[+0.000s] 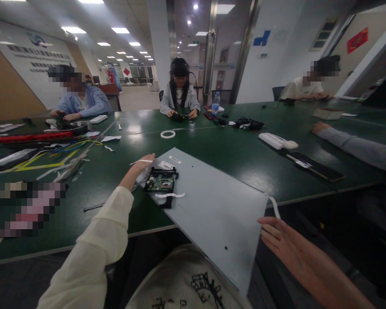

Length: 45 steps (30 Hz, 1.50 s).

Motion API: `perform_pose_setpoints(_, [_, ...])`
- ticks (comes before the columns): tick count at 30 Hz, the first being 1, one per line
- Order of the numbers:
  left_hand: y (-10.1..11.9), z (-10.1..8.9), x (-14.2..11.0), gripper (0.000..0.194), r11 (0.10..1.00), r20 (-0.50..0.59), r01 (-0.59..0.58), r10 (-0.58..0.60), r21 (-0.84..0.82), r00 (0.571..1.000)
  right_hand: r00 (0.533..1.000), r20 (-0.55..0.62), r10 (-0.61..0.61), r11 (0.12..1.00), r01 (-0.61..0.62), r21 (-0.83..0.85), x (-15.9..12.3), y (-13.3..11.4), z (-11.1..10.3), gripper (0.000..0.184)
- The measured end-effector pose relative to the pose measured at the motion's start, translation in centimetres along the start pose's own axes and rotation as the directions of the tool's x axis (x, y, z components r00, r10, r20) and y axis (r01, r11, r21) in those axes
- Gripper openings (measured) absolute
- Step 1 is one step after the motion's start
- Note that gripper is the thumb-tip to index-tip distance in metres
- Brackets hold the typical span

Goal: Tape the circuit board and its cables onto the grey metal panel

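Grey panel (pixel 215 201), long axis slantwise, far left to near right

white ring (pixel 167 137) on green table (pixel 212 143)

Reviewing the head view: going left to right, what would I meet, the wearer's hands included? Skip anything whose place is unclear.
Red strip, left hand, white ring, water bottle, right hand.

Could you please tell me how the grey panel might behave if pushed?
The grey panel is probably stiff, showing no sag past the table edge. That overhang might make it tip. Its exposed circuit board looks fragile.
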<state>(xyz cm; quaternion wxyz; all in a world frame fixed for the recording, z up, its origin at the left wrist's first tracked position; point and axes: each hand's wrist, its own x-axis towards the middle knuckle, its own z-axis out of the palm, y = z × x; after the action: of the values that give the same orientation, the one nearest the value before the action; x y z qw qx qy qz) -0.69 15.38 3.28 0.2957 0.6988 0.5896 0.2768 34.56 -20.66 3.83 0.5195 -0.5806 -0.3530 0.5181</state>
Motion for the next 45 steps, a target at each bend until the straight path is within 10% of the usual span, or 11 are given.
perform_pose_setpoints(12, [-2.5,-2.0,-0.7,0.030,0.957,0.015,0.004,-0.009,0.289,1.000,0.998,-0.066,-0.001,0.993,0.009,0.121,2.3,-0.8,2.0,0.044])
perform_pose_setpoints(20, [-2.5,-1.8,-2.0,0.034,0.934,0.044,-0.054,0.041,0.354,0.998,0.989,-0.066,-0.134,0.923,0.100,-0.372,1.2,-0.7,3.7,0.051])
perform_pose_setpoints(33, [-3.8,-1.5,-2.2,0.040,0.912,0.016,-0.045,0.042,0.408,0.999,0.985,-0.057,-0.160,0.830,0.104,-0.549,3.3,-1.2,2.5,0.060])
perform_pose_setpoints(45, [-5.0,-3.3,-5.3,0.044,0.869,-0.122,0.190,-0.150,0.457,0.981,0.955,0.081,-0.285,0.794,0.283,-0.538,11.9,-1.9,3.1,0.047])
